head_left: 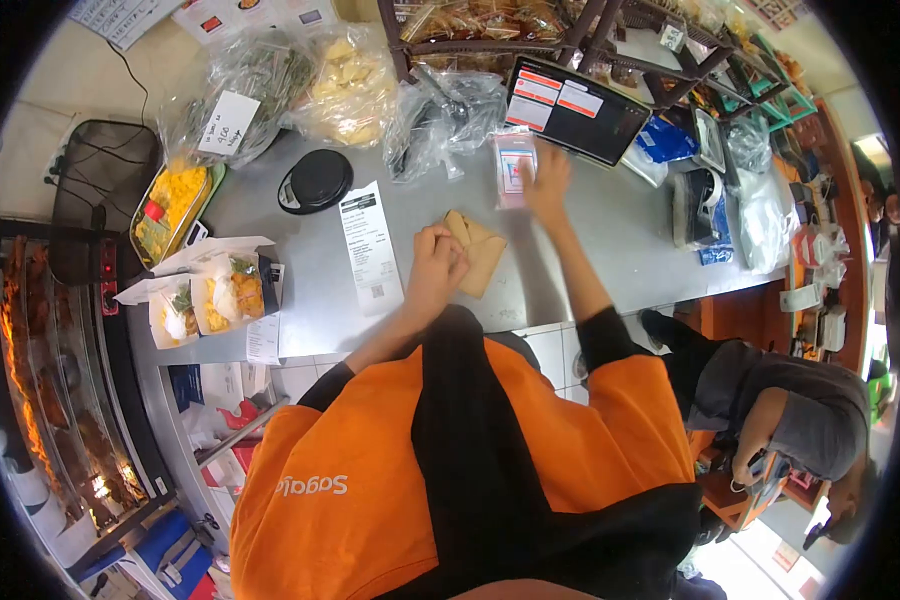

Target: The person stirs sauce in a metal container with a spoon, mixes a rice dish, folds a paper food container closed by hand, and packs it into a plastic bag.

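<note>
My left hand [437,268] is closed on the edge of a small brown paper envelope [484,258], just above the steel counter. Farther forward and to the right, my right hand [547,185] reaches over the counter with its fingers stretched out. It overlaps the right edge of a clear plastic packet with a printed label [513,172]; whether the fingers touch it cannot be made out. Behind that hand stands a tablet [576,108] with a lit screen. A long printed receipt [372,248] lies left of my left hand.
Two open food boxes [228,296] stand at the counter's left edge, near a tray of yellow food [175,205] and a black round lid [316,181]. Filled plastic bags [345,88] line the back. A glass-fronted oven [65,380] is at left; another person [785,400] is at right.
</note>
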The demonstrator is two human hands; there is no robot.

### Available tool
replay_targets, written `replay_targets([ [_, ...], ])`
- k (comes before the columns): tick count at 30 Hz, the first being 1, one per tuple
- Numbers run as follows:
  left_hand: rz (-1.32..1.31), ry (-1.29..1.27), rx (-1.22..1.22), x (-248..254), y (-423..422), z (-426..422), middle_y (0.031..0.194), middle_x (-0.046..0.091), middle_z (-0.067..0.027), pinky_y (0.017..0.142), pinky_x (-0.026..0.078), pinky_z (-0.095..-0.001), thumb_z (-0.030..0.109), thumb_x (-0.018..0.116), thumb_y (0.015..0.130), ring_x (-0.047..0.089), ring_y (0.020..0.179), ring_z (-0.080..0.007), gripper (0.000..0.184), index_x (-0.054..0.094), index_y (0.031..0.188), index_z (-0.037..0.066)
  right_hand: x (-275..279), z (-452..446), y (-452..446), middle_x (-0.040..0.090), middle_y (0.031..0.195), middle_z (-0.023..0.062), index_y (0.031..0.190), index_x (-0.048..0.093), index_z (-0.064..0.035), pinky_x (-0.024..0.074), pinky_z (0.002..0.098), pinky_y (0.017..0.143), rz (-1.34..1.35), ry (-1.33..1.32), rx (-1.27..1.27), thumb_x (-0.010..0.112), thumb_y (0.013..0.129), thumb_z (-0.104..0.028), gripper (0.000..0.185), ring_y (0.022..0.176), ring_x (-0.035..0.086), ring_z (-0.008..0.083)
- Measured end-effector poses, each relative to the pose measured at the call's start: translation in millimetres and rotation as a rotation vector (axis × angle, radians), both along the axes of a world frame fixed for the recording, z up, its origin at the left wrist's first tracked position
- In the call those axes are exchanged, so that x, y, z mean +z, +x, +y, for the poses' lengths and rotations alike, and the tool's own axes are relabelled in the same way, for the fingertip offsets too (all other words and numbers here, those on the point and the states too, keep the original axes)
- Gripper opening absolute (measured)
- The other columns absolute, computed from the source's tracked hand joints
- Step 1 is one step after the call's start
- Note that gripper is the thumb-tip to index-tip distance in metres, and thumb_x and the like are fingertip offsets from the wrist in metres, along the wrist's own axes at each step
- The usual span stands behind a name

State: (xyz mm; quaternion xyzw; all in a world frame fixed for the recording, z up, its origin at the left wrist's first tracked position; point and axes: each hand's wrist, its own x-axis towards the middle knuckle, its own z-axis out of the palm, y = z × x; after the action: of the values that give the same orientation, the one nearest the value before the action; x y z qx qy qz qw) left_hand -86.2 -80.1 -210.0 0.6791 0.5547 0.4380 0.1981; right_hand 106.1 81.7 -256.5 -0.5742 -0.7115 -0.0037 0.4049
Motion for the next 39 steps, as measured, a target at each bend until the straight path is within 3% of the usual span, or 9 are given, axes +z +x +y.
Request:
replay_targets([
  [5,0.049,0.043,-0.021,-2.9,-1.5,2.9,0.101,0.047,-0.0143,0.084,0.04,-0.0381,0.0,0.065,0.07,0.047,0.097,-0.0321,0.019,0.053,0.085,0.001,27.3,50.1,43.4,0.049,0.105,0.0111,0.139,0.036,-0.0228,0.0341,0.0446,0.079,-0.493,-0.102,-0.259,0.058,0.085,-0.031,0.06,0.093,0.046,0.0284],
  [10,0.04,0.041,-0.016,-4.9,-2.0,4.1,0.099,0.048,-0.0132,0.082,0.04,-0.0376,-0.001,0.065,0.07,0.047,0.095,-0.0318,0.019,0.053,0.084,0.001,15.1,34.9,57.0,0.049,0.097,0.0087,0.133,0.046,-0.0221,0.0342,0.0425,0.08,-0.555,-0.072,-0.154,0.057,0.085,-0.029,0.049,0.092,0.047,0.0256],
  [12,0.027,0.059,-0.02,-2.8,-1.6,3.3,0.098,0.048,-0.0131,0.082,0.04,-0.0376,-0.001,0.065,0.07,0.047,0.095,-0.0315,0.018,0.054,0.083,0.002,12.0,29.3,62.5,0.05,0.093,0.0071,0.123,0.055,-0.0186,0.0346,0.042,0.081,-0.547,-0.019,-0.034,0.056,0.086,-0.026,0.038,0.091,0.047,0.0242],
  [16,0.015,0.08,-0.024,-6.1,-0.4,4.5,0.098,0.048,-0.0132,0.081,0.04,-0.0378,-0.001,0.065,0.069,0.047,0.093,-0.0316,0.018,0.054,0.083,0.002,9.3,25.7,66.1,0.051,0.09,0.0063,0.114,0.06,-0.0145,0.0355,0.0414,0.08,-0.45,-0.031,-0.073,0.055,0.086,-0.023,0.03,0.088,0.048,0.0241],
  [21,0.045,0.106,-0.025,-6.8,-1.8,5.0,0.099,0.048,-0.0136,0.08,0.041,-0.0381,-0.001,0.065,0.069,0.048,0.092,-0.032,0.019,0.053,0.083,0.003,-4.0,30.9,54.1,0.055,0.089,0.0084,0.127,0.049,-0.0128,0.0406,0.0415,0.072,-0.283,-0.082,-0.061,0.053,0.087,-0.02,0.041,0.085,0.056,0.025],
  [24,0.055,0.112,-0.021,-6.1,-1.9,5.1,0.099,0.048,-0.0136,0.08,0.041,-0.038,-0.001,0.066,0.069,0.047,0.092,-0.0319,0.019,0.053,0.083,0.003,-7.0,29.1,43.2,0.057,0.092,0.0085,0.134,0.041,-0.0163,0.0434,0.0422,0.072,-0.36,-0.076,-0.053,0.051,0.088,-0.019,0.048,0.086,0.058,0.0253],
  [30,0.054,0.096,-0.023,-7.5,-1.3,4.0,0.099,0.048,-0.0133,0.081,0.04,-0.0379,0.0,0.065,0.069,0.047,0.093,-0.0313,0.018,0.054,0.083,0.003,1.8,35.7,33.3,0.06,0.091,0.0094,0.138,0.038,-0.021,0.0481,0.0412,0.071,-0.442,-0.241,-0.041,0.047,0.09,-0.019,0.049,0.08,0.061,0.0277],
  [34,0.04,0.058,-0.03,-8.5,-2.4,4.5,0.099,0.048,-0.0133,0.082,0.04,-0.0381,0.001,0.065,0.07,0.047,0.093,-0.0312,0.017,0.054,0.082,0.003,0.4,34.4,39.0,0.06,0.091,0.0102,0.136,0.04,-0.0201,0.0495,0.0413,0.068,-0.385,-0.188,-0.026,0.047,0.09,-0.018,0.047,0.077,0.062,0.0293],
  [39,0.043,0.075,-0.014,-10.5,-2.9,6.2,0.099,0.048,-0.0133,0.082,0.04,-0.0381,0.001,0.065,0.07,0.047,0.093,-0.0314,0.016,0.054,0.081,0.003,4.0,8.6,27.4,0.06,0.087,0.0114,0.115,0.054,-0.0127,0.0482,0.0435,0.063,-0.04,-0.048,0.031,0.051,0.086,-0.014,0.029,0.074,0.06,0.0321],
])
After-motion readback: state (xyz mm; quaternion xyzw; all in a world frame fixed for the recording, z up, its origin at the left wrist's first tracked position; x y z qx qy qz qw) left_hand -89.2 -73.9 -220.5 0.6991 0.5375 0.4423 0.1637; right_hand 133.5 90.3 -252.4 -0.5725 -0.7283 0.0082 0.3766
